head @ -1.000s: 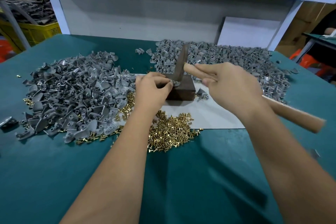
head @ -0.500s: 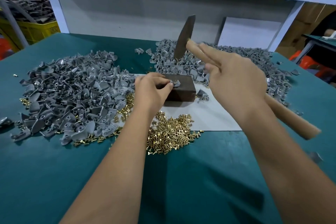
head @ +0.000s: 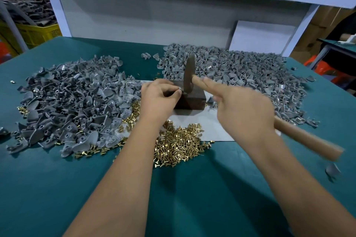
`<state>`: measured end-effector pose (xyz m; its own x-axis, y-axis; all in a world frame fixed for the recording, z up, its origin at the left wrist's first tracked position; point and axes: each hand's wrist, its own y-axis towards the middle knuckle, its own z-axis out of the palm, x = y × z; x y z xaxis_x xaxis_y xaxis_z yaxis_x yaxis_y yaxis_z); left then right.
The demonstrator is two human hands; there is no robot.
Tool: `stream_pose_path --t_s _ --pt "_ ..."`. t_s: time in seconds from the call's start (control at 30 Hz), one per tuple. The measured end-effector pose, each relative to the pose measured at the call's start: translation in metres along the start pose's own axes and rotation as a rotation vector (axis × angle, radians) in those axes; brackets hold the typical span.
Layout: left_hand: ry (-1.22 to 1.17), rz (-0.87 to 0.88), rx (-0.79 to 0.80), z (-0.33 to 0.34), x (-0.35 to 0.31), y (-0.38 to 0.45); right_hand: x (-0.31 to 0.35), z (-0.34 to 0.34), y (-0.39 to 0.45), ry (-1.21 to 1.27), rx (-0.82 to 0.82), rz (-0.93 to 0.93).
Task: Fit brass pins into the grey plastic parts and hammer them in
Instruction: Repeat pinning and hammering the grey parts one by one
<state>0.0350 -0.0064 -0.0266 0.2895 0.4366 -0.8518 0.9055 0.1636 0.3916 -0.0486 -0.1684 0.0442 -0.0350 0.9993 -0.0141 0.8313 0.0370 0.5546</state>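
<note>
Left fingers (head: 174, 90): curled in a tight pinch on a small grey part (head: 180, 89) with its pin, held on the top edge of the dark block (head: 192, 99); blur hides how the pin sits in it.
Left hand (head: 158, 100): knuckles up, resting against the left side of the block, forearm running back toward the person.
Right fingers (head: 210, 84): index finger stretched along the hammer (head: 189, 75) handle, the rest wrapped round it behind; the grip is closed on the wood.
Right hand (head: 242, 109): to the right of the block, wrist cocked; the handle's free end sticks out further right and nearer the person.
Hammer head: upright and blurred, its lower face at or just above the block's top, close beside the left fingertips.
Grey part, handling: likely light, stiff plastic, small enough to skid under a blow; best pinched by its flat wing, away from the pin hole.
Brass pins (head: 179, 144): loose heap in front of the block, toward the person; probably dense for their size, smooth and prone to roll, so take one by the shank.
Unfitted parts (head: 73, 102): big pile left of the block.
Far pile (head: 240, 69): behind and right of the block.
Surface (head: 48, 188): green mat, with a pale sheet (head: 215, 131) under the block.
Risk: hammer face lands very near the pinching fingertips.
</note>
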Motion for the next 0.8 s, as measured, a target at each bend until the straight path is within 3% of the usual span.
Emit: stream_pose_path --t_s 0.13,0.27,0.43,0.5,0.6,0.7,0.8 --pt "-0.004 -0.01 0.012 -0.001 -0.001 0.001 -0.013 0.01 0.006 0.134 0.13 0.095" --pt "0.044 -0.001 0.02 -0.002 0.001 0.001 -0.025 0.028 0.013 0.395 0.103 0.282" --pt "0.027 -0.036 0.054 -0.004 -0.002 0.0 -0.043 0.053 0.003 0.403 0.256 0.427" --pt "0.023 -0.038 0.066 -0.004 -0.003 0.0 -0.046 0.055 0.002 0.292 0.31 0.427" --pt "0.038 -0.048 0.08 -0.003 -0.002 0.0 -0.037 0.053 0.013 0.096 0.198 0.296" --pt "0.052 -0.051 0.08 -0.002 -0.003 -0.001 -0.013 0.05 0.03 0.403 0.113 0.194" --pt "0.075 -0.029 0.068 -0.002 -0.003 -0.001 0.017 0.054 0.044 0.693 0.158 0.187"
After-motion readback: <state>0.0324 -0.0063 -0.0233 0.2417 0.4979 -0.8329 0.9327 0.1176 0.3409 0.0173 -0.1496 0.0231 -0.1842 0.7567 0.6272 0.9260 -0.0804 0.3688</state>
